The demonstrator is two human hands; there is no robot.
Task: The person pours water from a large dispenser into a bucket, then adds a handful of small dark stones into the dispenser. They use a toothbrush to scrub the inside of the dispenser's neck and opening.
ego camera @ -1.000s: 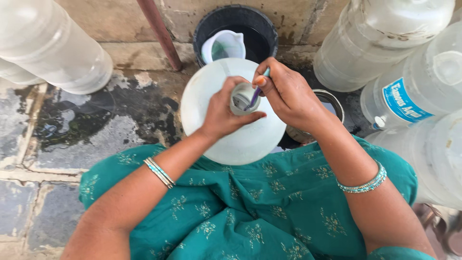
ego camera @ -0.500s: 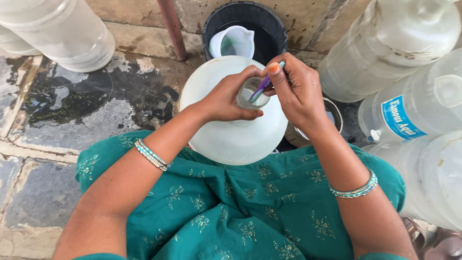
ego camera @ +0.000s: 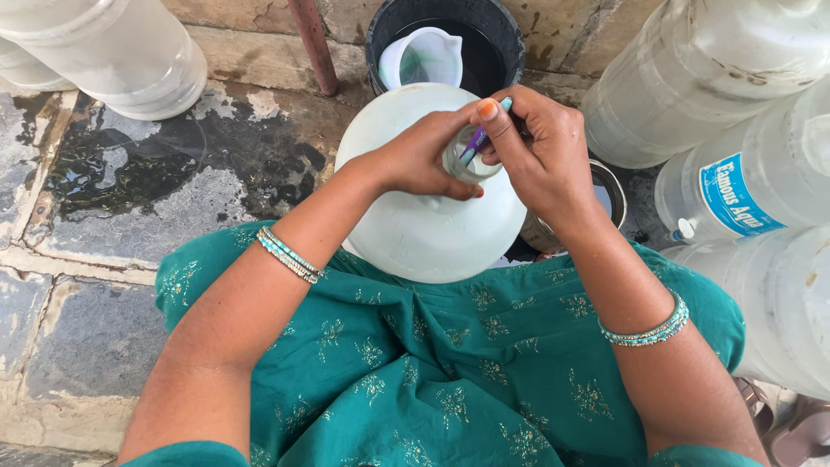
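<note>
A large translucent white water jug (ego camera: 415,225) stands upright between my knees, seen from above. My left hand (ego camera: 428,156) is wrapped around its narrow neck. My right hand (ego camera: 540,151) pinches a thin purple and teal brush handle (ego camera: 478,138) that goes down into the jug's mouth. The brush's lower end is hidden inside the neck.
A black bucket (ego camera: 510,35) of water with a white plastic mug (ego camera: 424,56) in it stands just beyond the jug. Several big clear water bottles (ego camera: 718,78) crowd the right side, another lies at the upper left (ego camera: 112,52). A metal bowl (ego camera: 609,195) sits right of the jug. The stone floor (ego camera: 130,182) is wet.
Both hands stay at the jug's neck. My right hand has shifted the brush handle a little in the mouth, and the view has moved slightly closer.
</note>
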